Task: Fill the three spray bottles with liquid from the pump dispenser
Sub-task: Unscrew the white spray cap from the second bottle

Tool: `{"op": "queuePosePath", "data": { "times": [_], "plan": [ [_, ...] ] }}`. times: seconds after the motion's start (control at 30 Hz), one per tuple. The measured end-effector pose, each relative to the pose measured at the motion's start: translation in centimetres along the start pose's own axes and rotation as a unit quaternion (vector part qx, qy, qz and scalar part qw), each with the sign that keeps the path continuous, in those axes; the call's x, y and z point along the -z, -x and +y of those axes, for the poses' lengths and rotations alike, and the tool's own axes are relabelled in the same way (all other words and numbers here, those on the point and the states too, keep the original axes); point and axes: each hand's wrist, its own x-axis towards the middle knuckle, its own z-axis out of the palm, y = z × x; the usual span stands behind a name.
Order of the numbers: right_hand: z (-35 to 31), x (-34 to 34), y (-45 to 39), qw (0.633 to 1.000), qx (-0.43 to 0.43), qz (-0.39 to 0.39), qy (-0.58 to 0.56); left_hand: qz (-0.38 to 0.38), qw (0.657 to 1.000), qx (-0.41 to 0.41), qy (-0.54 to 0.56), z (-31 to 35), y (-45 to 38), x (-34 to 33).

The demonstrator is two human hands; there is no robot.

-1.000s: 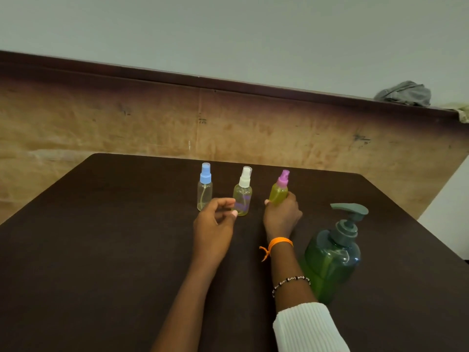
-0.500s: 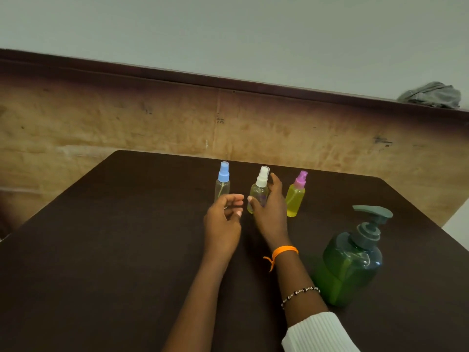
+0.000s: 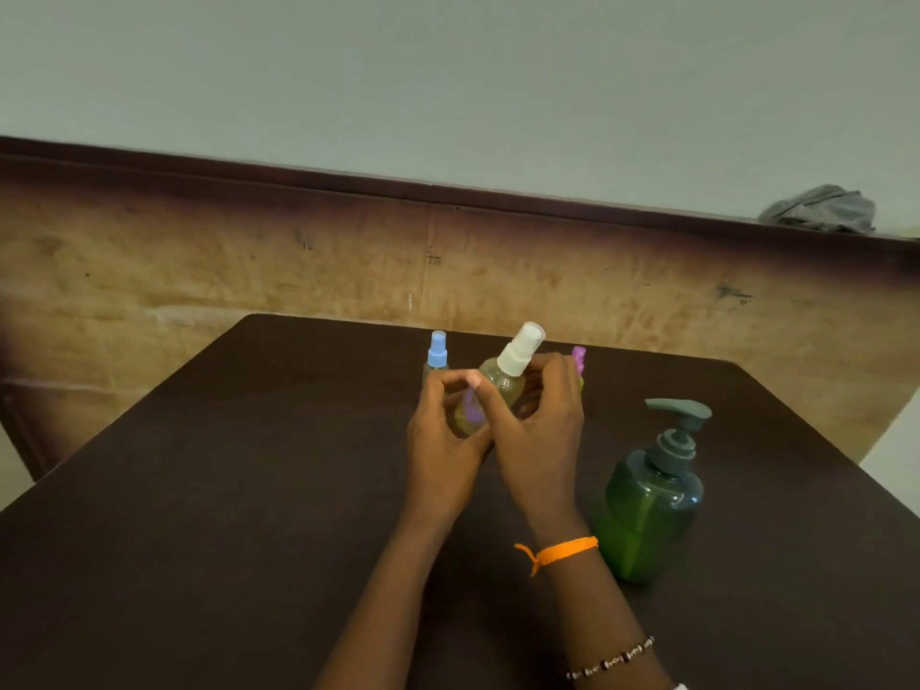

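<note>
- While both hands are closing around it, the white-capped spray bottle [image 3: 503, 385] is tilting with its cap leaning toward the pump dispenser [image 3: 652, 495], lifted off the dark surface [image 3: 199, 490].
- The left hand [image 3: 443, 440] is curling its fingers round the bottle's lower body, on the side away from the dispenser.
- The right hand [image 3: 540, 430], wearing an orange wristband [image 3: 562, 551] and a beaded bracelet [image 3: 612, 662], is gripping the bottle's shoulder just below the white cap.
- The blue-capped spray bottle [image 3: 437, 352] is standing upright beyond the left hand, farthest from the dispenser.
- The pink-capped spray bottle [image 3: 578, 358] is peeking out behind the right hand's fingers, nearest the dispenser.
- The green dispenser is standing upright, just beside the right wrist.
- A grey cloth [image 3: 821, 209] is lying on the ledge far behind the dispenser.
</note>
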Motion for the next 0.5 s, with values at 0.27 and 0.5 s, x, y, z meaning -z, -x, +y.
{"op": "queuePosePath", "data": {
  "times": [0.27,0.5],
  "plan": [
    [-3.0,1.3,-1.5,0.997,-0.013,-0.007,-0.08,0.057,0.993,0.02,0.102,2.1,2.3,-0.6],
    [-3.4,3.1,-2.5,0.969,-0.118,-0.124,-0.18,-0.041,0.98,0.071,0.182,1.3,1.8,0.6]
  ]
}}
